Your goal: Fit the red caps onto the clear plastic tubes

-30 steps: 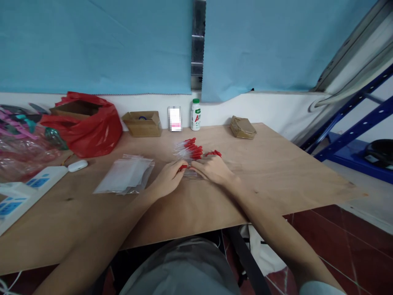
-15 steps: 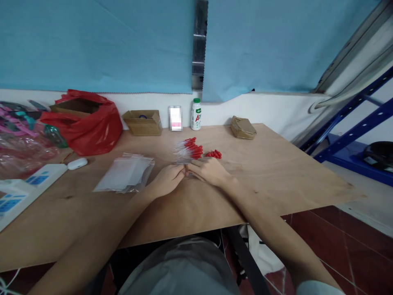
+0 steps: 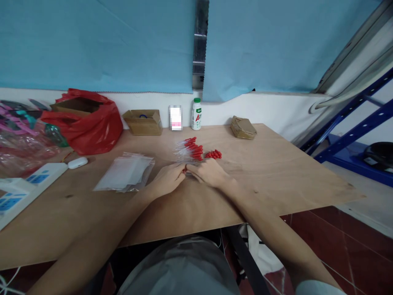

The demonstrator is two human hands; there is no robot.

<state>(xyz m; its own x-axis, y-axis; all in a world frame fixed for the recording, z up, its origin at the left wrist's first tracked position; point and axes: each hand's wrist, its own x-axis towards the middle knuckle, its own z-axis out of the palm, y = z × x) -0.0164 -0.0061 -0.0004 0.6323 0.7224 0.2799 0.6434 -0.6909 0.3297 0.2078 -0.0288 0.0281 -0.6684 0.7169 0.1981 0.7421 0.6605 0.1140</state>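
Observation:
My left hand (image 3: 168, 178) and my right hand (image 3: 211, 172) meet low over the table, their fingertips nearly touching. The left fingers are pinched together, with a small red piece (image 3: 184, 169) just showing at their tips. My right hand is closed too, fingers bent toward the left one; what it grips, if anything, is hidden. Just beyond my fingers lies a bundle of thin metal rods with red ends (image 3: 196, 151), shafts pointing left. A small heap of red caps (image 3: 214, 154) rests to its right, beside the right knuckles.
Clear zip bags (image 3: 124, 174) lie left of my hands. Along the wall stand a red plastic bag (image 3: 95, 127), an open cardboard box (image 3: 144, 125), a phone (image 3: 176, 118), a white bottle (image 3: 196, 114) and a brown packet (image 3: 243, 128). A power strip (image 3: 46, 174) sits far left.
Both hands stay in nearly the same place. My fingertips have shifted slightly, and a bit of red now shows more plainly between them.

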